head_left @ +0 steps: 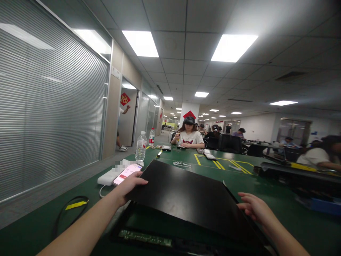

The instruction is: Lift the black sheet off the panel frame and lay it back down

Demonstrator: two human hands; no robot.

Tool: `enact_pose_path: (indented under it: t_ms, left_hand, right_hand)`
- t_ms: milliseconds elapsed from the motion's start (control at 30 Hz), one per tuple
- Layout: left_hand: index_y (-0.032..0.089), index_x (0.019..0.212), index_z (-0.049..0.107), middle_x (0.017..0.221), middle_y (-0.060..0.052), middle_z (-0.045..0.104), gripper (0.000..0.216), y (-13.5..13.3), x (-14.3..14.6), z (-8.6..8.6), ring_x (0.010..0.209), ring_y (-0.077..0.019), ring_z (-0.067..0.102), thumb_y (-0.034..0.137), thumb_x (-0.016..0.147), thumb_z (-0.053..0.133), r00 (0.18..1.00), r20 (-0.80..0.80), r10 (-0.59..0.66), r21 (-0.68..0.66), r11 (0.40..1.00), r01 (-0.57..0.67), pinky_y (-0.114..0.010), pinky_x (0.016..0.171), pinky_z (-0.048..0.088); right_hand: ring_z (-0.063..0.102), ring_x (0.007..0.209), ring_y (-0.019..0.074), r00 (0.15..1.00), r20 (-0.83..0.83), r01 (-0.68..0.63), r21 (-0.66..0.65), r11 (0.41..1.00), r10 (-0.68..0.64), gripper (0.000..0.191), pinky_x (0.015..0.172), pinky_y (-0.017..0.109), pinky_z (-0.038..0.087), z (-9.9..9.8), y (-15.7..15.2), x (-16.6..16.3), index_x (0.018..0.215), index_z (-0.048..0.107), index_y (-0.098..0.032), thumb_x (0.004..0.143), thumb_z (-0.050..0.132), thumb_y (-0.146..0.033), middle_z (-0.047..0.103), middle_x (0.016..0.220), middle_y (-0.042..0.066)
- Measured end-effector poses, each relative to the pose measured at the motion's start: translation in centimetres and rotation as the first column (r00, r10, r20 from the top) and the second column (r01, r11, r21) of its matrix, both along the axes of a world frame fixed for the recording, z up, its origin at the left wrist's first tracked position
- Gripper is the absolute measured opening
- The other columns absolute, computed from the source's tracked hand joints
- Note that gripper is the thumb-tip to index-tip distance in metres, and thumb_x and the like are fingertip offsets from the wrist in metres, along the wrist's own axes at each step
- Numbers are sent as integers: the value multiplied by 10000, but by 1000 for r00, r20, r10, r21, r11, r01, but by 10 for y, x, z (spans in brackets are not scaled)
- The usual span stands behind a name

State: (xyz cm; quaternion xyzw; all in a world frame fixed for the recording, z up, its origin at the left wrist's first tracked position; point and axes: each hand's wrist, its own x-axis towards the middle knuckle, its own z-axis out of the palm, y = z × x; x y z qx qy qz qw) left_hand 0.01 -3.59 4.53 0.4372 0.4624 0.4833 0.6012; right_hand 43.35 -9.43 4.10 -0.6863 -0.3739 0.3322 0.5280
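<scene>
A large flat black panel [186,195] is tilted up above a black frame [149,236] that lies on the green table [279,202]. My left hand [129,186] grips the panel's left edge, fingers curled over it. My right hand [253,206] rests against the panel's right edge with fingers bent along it. A green circuit strip [145,238] shows inside the frame below the panel.
A phone [127,173] lies on a white power bank [108,176] left of the panel, with a water bottle [141,145] behind. A black cable [68,209] loops at the left. A seated person [189,137] works across the table; others sit at the right.
</scene>
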Motion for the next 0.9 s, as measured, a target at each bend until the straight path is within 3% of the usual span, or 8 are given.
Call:
enact_pose_path:
  t_ms: [900]
  left_hand:
    - [156, 923, 505, 630, -42, 680, 441, 2, 0, -4, 625, -248, 655, 180, 514, 668, 993, -92, -71, -10, 997, 70, -318, 559, 501]
  right_hand:
    - [392, 322, 86, 998, 67, 13, -110, 994, -6, 441, 319, 171, 219, -1, 7, 4, 1121, 473, -73, 703, 393, -189, 660, 556, 114]
